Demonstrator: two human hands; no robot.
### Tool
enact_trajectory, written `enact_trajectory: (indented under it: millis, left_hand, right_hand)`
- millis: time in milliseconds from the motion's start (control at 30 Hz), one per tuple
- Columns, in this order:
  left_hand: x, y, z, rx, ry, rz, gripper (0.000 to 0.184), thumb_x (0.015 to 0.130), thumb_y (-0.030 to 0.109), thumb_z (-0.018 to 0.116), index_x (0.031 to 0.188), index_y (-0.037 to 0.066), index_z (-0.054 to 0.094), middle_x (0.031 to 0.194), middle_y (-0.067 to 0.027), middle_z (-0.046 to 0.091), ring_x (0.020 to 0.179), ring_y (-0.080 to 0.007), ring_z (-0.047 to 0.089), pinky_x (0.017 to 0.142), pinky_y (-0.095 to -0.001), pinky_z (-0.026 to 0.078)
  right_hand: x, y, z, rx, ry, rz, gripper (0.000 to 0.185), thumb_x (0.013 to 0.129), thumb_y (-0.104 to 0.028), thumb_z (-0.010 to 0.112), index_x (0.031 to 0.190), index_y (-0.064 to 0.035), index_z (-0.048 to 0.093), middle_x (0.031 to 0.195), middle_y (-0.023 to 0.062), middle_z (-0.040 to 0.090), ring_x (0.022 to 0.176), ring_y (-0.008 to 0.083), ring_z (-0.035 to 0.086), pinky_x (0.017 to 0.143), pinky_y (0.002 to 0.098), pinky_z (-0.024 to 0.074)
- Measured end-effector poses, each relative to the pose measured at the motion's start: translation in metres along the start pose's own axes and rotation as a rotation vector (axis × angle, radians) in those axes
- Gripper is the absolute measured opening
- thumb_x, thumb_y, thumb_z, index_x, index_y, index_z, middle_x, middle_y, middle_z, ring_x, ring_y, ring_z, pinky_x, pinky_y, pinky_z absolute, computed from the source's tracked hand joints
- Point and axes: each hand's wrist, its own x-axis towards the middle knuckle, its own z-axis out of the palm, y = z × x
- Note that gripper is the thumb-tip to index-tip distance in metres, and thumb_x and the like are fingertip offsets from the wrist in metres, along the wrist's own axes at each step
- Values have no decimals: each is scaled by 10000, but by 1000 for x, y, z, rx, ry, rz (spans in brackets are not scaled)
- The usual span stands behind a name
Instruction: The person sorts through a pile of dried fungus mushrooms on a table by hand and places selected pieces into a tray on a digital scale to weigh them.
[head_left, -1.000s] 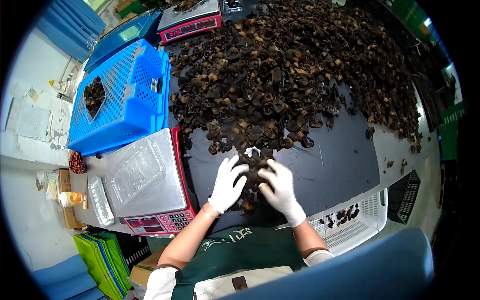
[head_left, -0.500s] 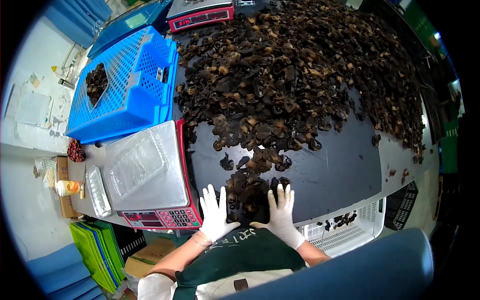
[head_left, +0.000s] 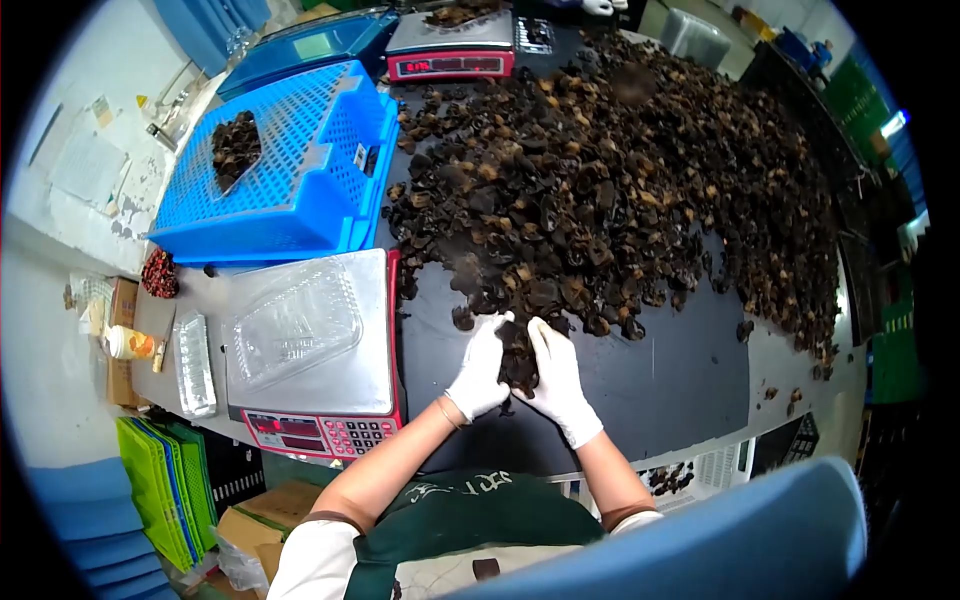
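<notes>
Between my two gloved hands, a clump of dark wood ear mushrooms [head_left: 518,362] is gathered on the black tabletop. My left hand [head_left: 480,370] curves around its left side, fingers pointing away from me. From the opposite side my right hand [head_left: 562,382] presses against it, thumb toward me. Both hands are closed on the clump, which hides part of the fingers. Just beyond them spreads a large heap of wood ear mushrooms [head_left: 620,200]. To the left of my left hand is a red-and-silver scale [head_left: 372,385] with a clear plastic tray [head_left: 295,325] on its plate.
A blue perforated crate [head_left: 300,205] with some mushrooms on top stands at back left. Behind it are a second scale [head_left: 450,62] and a co-worker's gloved hand [head_left: 597,7]. Below the table's right front edge sits a white basket [head_left: 715,475]. Green crates [head_left: 160,490] stand lower left.
My hands have moved forward from the table's near edge, and their spread fingers have closed around the mushrooms. The near mushrooms have been pushed together toward the heap. The view has shifted.
</notes>
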Motion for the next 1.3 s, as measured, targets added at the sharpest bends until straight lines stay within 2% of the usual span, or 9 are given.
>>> enact_trajectory:
  millis: [267, 367, 467, 500, 733, 867, 967, 1133, 1300]
  left_hand:
    - [6, 29, -26, -551, 68, -127, 693, 751, -19, 530, 1417, 44, 352, 1349, -116, 442, 1284, -224, 442, 1103, -345, 356]
    - [9, 55, -66, -635, 211, -135, 690, 670, -13, 503, 1355, 27, 438, 1311, -154, 463, 1266, -292, 441, 1127, -371, 318]
    - [-3, 83, -131, -663, 342, -170, 659, 661, -27, 515, 1317, 26, 471, 1272, -149, 490, 1250, -271, 458, 1119, -375, 332]
    - [-9, 101, -169, -270, 331, -234, 663, 671, -43, 513, 1328, 31, 459, 1240, -142, 509, 1208, -262, 498, 1083, -378, 380]
    - [-67, 54, -286, -850, 486, -300, 612, 730, -109, 452, 1311, 75, 386, 1256, -87, 512, 1195, -223, 561, 1013, -383, 489]
    - [-106, -24, -312, -458, 486, -409, 594, 653, -60, 532, 1230, 67, 462, 1191, -89, 517, 1136, -229, 541, 1025, -359, 442]
    - [-132, -69, -315, 96, 452, -310, 632, 619, 56, 668, 1230, 58, 510, 1223, -169, 515, 1124, -349, 530, 1011, -420, 436]
    - [-130, -38, -327, 345, 396, -181, 828, 609, 214, 766, 1369, 75, 466, 1368, -221, 449, 1269, -414, 421, 1079, -473, 371]
    - [-135, -22, -342, 469, 272, -212, 964, 646, 375, 835, 1447, 64, 398, 1499, -235, 317, 1389, -424, 304, 1150, -492, 273]
  right_hand:
    - [27, -23, 1, 304, 193, -46, 725, 600, 36, 785, 1265, -104, 532, 1145, 146, 571, 1044, 328, 612, 887, 373, 519]
    - [60, -47, 1, 576, 175, -105, 664, 622, 88, 763, 1217, -101, 536, 1121, 115, 572, 1034, 272, 606, 878, 342, 513]
    - [115, -97, -14, 522, 78, -329, 702, 573, 66, 792, 1210, -107, 550, 1127, 138, 568, 1048, 316, 592, 897, 388, 508]
    - [126, -111, -12, 490, 29, -319, 712, 551, 43, 810, 1201, -110, 563, 1157, 163, 574, 1047, 342, 589, 901, 413, 504]
    - [208, -219, 70, 742, -206, -442, 644, 638, -15, 784, 1219, -34, 506, 1174, 181, 551, 1129, 363, 548, 989, 398, 454]
    - [218, -235, 105, 626, -491, -287, 539, 695, -117, 728, 1197, -50, 543, 1110, 179, 599, 1057, 362, 598, 910, 423, 497]
    - [224, -239, 81, 436, -362, -402, 508, 675, -275, 771, 1126, -87, 636, 1001, 149, 664, 982, 337, 631, 836, 427, 506]
    - [224, -211, 95, 330, -422, -395, 1002, 566, -508, 855, 1374, -48, 483, 1344, 203, 500, 1268, 383, 447, 1072, 467, 359]
    - [226, -200, 87, 371, -424, -330, 1107, 592, -586, 831, 1418, 25, 419, 1407, 261, 455, 1345, 400, 406, 1102, 465, 355]
